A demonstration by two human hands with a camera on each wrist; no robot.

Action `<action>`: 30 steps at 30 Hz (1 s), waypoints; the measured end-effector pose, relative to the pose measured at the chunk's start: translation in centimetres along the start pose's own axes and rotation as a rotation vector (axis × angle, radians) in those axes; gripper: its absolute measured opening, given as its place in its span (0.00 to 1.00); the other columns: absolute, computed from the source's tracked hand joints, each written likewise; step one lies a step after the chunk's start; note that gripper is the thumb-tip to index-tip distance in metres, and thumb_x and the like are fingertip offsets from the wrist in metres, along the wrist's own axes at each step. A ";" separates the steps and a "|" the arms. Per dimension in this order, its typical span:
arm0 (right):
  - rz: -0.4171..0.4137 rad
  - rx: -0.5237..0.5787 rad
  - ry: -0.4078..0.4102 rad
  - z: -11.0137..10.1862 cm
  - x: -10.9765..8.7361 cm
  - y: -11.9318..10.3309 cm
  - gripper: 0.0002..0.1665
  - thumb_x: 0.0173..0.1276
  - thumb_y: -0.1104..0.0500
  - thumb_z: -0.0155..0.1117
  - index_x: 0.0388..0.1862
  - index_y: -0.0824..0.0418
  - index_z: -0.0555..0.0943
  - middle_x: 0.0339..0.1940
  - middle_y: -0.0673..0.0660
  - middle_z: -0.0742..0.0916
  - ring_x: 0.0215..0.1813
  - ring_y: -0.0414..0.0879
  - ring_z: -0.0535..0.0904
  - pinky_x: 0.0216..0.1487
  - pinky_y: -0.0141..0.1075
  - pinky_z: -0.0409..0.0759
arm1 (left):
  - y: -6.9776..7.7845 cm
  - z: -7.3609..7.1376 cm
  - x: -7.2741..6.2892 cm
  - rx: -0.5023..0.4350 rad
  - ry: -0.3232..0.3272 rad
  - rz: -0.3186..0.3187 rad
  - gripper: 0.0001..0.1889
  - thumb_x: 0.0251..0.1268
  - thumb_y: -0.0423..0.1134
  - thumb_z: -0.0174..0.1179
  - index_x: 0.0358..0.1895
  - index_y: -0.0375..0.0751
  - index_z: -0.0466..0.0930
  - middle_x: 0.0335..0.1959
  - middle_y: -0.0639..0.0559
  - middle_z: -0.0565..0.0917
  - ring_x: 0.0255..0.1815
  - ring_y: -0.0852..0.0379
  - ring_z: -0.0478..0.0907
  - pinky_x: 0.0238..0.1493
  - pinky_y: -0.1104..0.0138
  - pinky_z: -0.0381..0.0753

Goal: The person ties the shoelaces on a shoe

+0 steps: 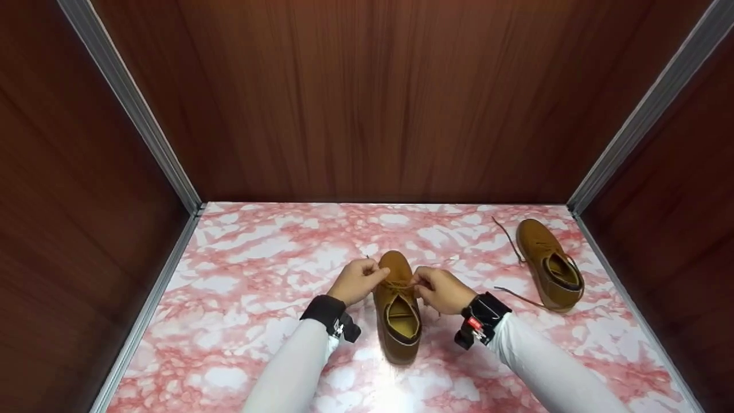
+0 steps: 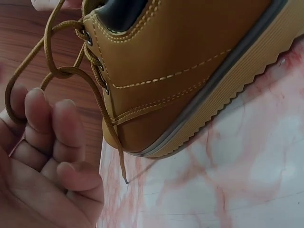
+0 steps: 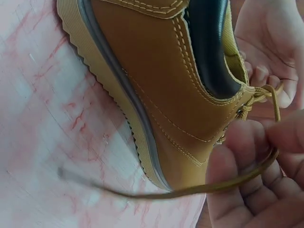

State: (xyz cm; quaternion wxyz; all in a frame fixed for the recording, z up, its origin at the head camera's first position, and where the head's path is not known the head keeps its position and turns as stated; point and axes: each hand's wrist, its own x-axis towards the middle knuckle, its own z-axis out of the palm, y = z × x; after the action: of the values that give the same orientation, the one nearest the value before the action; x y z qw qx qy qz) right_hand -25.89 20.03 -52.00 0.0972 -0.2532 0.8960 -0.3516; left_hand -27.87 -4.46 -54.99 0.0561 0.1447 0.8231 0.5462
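Observation:
A tan leather shoe (image 1: 393,263) with a dark padded collar stands upright between both hands, its toe pointing away from me. My left hand (image 1: 356,281) is at the left of the laces, its fingers bent around a loop of the shoelace (image 2: 112,130). One tipped end of that lace hangs down beside the shoe in the left wrist view. On the other side, my right hand (image 1: 444,289) pinches the lace (image 3: 228,184) between thumb and fingers, and the loose end trails out past them. The laces cross over the tongue near the top eyelets.
Another tan shoe (image 1: 542,252) stands at the far right, its untied laces spread on the tabletop. The red-and-white marbled table (image 1: 241,321) is enclosed by a brown wood-grain panel (image 1: 373,103) at the back and panels at both sides, with grey metal strips in the corners.

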 end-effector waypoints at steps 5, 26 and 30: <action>0.017 0.015 -0.030 -0.2 0.0 0.1 0.03 0.77 0.62 0.61 0.41 0.60 0.81 0.29 0.49 0.82 0.29 0.36 0.74 0.31 0.28 0.74 | 0.0 0.1 -0.2 0.061 -0.015 0.007 0.13 0.68 0.38 0.66 0.27 0.47 0.73 0.23 0.60 0.70 0.27 0.63 0.69 0.34 0.71 0.70; -0.005 0.032 0.087 -1.1 -0.3 2.0 0.06 0.70 0.58 0.73 0.31 0.53 0.87 0.27 0.51 0.86 0.24 0.31 0.71 0.30 0.27 0.72 | 0.0 -0.6 -0.5 0.086 -0.120 0.016 0.11 0.67 0.32 0.62 0.50 0.38 0.82 0.29 0.57 0.74 0.32 0.62 0.72 0.37 0.71 0.74; -0.001 0.036 0.097 -1.0 -0.2 2.1 0.05 0.70 0.57 0.73 0.32 0.54 0.87 0.29 0.51 0.87 0.27 0.32 0.73 0.32 0.28 0.74 | 0.4 -0.2 -0.4 0.128 -0.119 0.023 0.06 0.69 0.36 0.62 0.45 0.45 0.86 0.33 0.55 0.81 0.35 0.62 0.76 0.41 0.67 0.78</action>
State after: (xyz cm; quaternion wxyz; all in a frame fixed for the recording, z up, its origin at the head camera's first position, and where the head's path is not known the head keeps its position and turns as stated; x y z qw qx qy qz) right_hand -26.85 22.03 -52.68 0.0579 -0.2344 0.8931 -0.3796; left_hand -27.47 -4.67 -54.61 0.0895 0.1896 0.8499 0.4834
